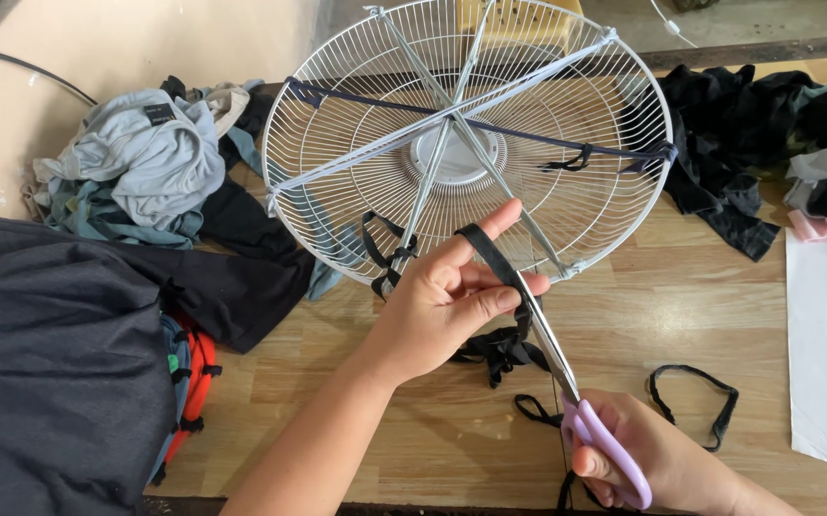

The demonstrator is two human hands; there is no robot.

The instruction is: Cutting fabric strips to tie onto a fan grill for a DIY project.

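In the head view, your left hand [442, 301] pinched 1 black fabric strip [494, 263] between thumb and fingers, holding it looped in front of 1 white wire fan guard [337, 124] on the wooden counter [700, 306]. Your right hand [657, 463] was closed through the purple handles of 1 pair of scissors [576, 392], blades at the strip. 1 black loop [695, 401] lay just beside it, and 2 cloth heaps [146, 162] flanked the guard.

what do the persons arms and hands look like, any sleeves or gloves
Both are bare. The left hand has no glove, ring or watch that shows, and its forearm is uncovered to the frame edge, with no sleeve in view. The right hand is also ungloved, with a bare wrist; little of that arm is in frame. Nails look short and unpainted.
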